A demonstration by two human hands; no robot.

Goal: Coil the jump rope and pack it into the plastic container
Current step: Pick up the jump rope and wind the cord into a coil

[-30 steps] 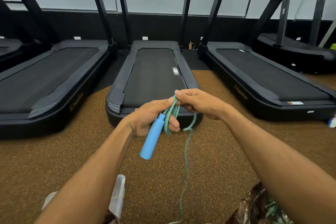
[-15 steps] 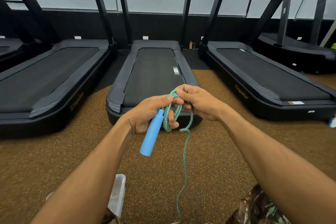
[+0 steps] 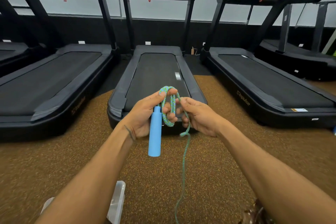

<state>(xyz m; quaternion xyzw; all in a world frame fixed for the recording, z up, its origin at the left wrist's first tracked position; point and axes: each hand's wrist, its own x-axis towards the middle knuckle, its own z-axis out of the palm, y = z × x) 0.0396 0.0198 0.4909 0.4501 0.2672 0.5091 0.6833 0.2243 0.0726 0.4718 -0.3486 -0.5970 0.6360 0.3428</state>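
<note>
Treadmills point(image 3: 156, 78) ahead, clear plastic container point(image 3: 116, 203) low by the left arm. Left hand point(image 3: 145, 114) clamps the blue handle point(image 3: 155, 132), hanging down, and the rope's coils point(image 3: 169, 107). Right hand point(image 3: 198, 116), just beside, pinches the rope's loose tail point(image 3: 184, 169), which trails to the floor.

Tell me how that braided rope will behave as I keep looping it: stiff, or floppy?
Probably floppy: the loose rope hangs limp and wavy below the right hand. The loops likely spring open if released, since the left hand pinches them together. The blue handle looks rigid and may swing.
</note>
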